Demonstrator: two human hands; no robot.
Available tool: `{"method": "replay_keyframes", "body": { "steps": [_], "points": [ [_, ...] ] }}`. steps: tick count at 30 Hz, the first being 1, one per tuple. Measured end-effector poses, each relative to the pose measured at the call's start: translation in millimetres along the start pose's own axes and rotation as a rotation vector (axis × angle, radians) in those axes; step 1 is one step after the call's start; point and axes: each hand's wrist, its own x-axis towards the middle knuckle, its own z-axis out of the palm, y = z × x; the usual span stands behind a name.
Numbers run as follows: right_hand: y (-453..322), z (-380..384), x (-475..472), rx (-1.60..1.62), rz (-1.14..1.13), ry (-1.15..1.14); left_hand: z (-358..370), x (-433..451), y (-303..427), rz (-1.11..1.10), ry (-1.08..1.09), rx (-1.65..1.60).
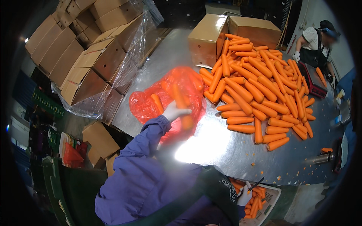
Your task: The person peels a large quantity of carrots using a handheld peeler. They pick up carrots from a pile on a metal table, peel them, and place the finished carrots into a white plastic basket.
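Note:
My left hand (173,112), in a white glove, grips a carrot (181,99) over a red plastic bag (141,104) on the metal table. More carrots show through the thin film of the bag. Low in the view, my right hand (244,195), also gloved, holds a knife (256,183) whose dark blade points up and to the right. Beneath it, a light plastic crate (273,195) contains carrots and carrot pieces, partly covered by my apron and sleeve. A large heap of carrots (254,84) lies on the table to the right of the bag.
Two cardboard boxes (208,38) stand behind the heap. Stacked cartons (99,62) with loose clear wrap rise at the left. A co-worker (315,45) stands at the far right by a red-edged scale (312,79). Orange scraps dot the metal table (243,158).

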Motion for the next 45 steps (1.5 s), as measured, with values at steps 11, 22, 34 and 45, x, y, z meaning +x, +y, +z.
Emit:
{"method": "replay_keyframes", "body": {
  "steps": [11, 22, 34, 45],
  "points": [
    [2, -1, 3, -0.003, 0.021, 0.013, -13, 44, -14, 0.362, 0.031, 1.103],
    [2, -1, 1, -0.010, 0.000, 0.005, -45, 76, -57, 0.595, -0.036, 1.520],
    [-100, 63, -3, -0.010, -0.196, -0.371, 118, -20, 51, -0.234, -0.372, -0.477],
    [-100, 53, -18, 0.133, -0.131, -0.366, 237, -70, 35, -0.388, -0.571, -0.513]
  ]
}}
